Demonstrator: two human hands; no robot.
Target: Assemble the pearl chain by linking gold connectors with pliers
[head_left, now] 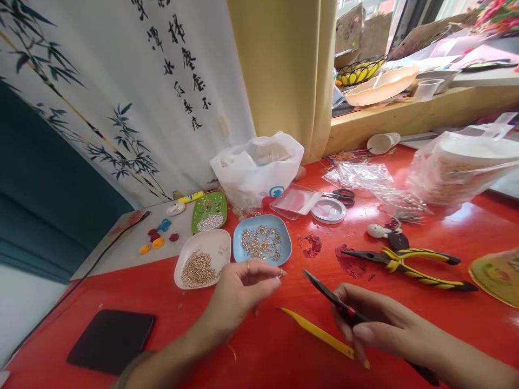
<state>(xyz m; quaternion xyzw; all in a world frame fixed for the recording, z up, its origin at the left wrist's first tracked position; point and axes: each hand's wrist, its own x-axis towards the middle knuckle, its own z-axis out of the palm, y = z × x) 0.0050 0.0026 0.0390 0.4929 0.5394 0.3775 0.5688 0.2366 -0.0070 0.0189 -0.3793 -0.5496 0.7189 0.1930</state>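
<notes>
The left hand (pixel 239 289) hovers low over the red table (pixel 162 292), thumb and fingertips pinched together on a tiny gold finding (pixel 279 275), too small to make out in detail. A ring sits on one finger.

The right hand (pixel 365 319) is closed around slim pliers (pixel 324 292) with black jaws and red-and-black handles; the tips point up and left toward the pinched finding, stopping just short of it. Under this hand lies a yellow tool (pixel 320 335), flat and narrow, partly covered by the fingers.

Just beyond the left hand are three small dishes: a white dish (pixel 217 246) with a heap of small gold beads, a blue dish (pixel 284 240) full of pale gold chain pieces, and further back a green dish (pixel 203 208) with pearl-like beads. Beyond the right hand lie larger yellow-and-black pliers (pixel 421 265), jaws pointing left. Further off are scissors (pixel 344 195), a round lid (pixel 328 210) and a white bag (pixel 255 167). A dark pad (pixel 111 340) lies to the left of the left forearm.
</notes>
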